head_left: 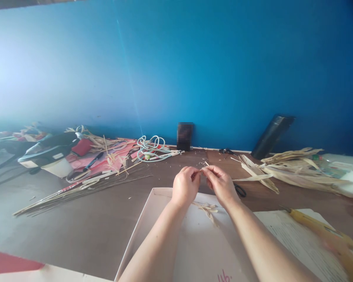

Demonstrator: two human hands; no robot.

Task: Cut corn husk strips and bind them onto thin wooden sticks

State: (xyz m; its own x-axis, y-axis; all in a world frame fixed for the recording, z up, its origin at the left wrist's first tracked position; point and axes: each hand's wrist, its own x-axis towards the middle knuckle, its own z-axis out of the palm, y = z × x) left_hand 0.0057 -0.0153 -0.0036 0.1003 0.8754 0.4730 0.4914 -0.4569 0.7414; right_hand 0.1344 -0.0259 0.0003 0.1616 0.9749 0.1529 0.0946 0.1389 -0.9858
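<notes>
Both my hands meet above the far edge of a shallow white box (164, 192). The fingers of my left hand (186, 185) are pinched together, their tips touching those of the other hand. My right hand (219, 182) pinches a thin pale strip (206, 164), whose end sticks up past the fingertips. What lies between the left fingertips is too small to make out. Below the hands, a small bunch of dried husk strips (208, 210) lies in the box.
Wires (100, 188), coloured paper (119, 154) and a coiled pale cord (151, 150) lie left. A phone-like dark object (184, 137) leans on the wall. Right are dried husks (297, 172), a black cylinder (272, 135), a yellow glue gun (317, 227) and printed paper (294, 239).
</notes>
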